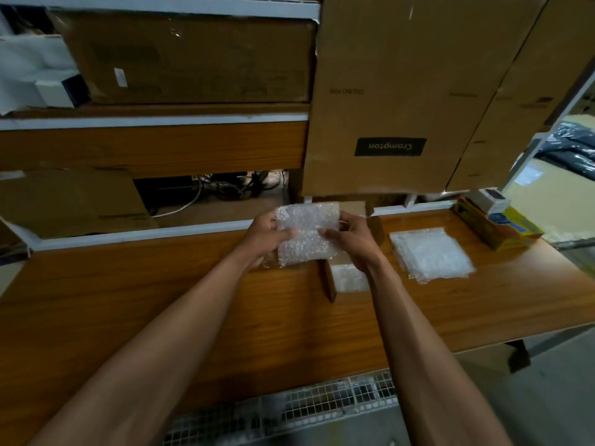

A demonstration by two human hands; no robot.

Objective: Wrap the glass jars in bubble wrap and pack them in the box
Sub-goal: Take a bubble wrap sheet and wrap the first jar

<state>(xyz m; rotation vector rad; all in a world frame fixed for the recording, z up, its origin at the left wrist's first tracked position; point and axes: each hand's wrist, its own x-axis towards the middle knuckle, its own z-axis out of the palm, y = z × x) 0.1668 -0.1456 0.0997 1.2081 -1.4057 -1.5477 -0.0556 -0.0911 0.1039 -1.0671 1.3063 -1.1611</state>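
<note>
1. a bubble-wrapped bundle [307,235] is held above the wooden table [225,317] by both hands, thumbs pressed on its near face and fingers curled behind it.
2. the bundle's left side is gripped by the left hand [262,238]; a bit of clear glass is seen just below that hand's palm.
3. the bundle's right side is gripped by the right hand [352,241].
4. whether a jar is fully enclosed in the wrap cannot be told.
5. a small open cardboard box [331,286] is set on the table just below the right hand, with a bubble-wrapped item [349,278] already lodged inside it.
6. a flat stack of bubble wrap sheets [431,254] is laid on the table to the right of the box, apart from it.
7. a yellow and blue carton [497,226] is placed near the table's far right corner.
8. large brown cardboard cartons are stored behind the table, one marked "crompton" [389,146] upside down.
</note>
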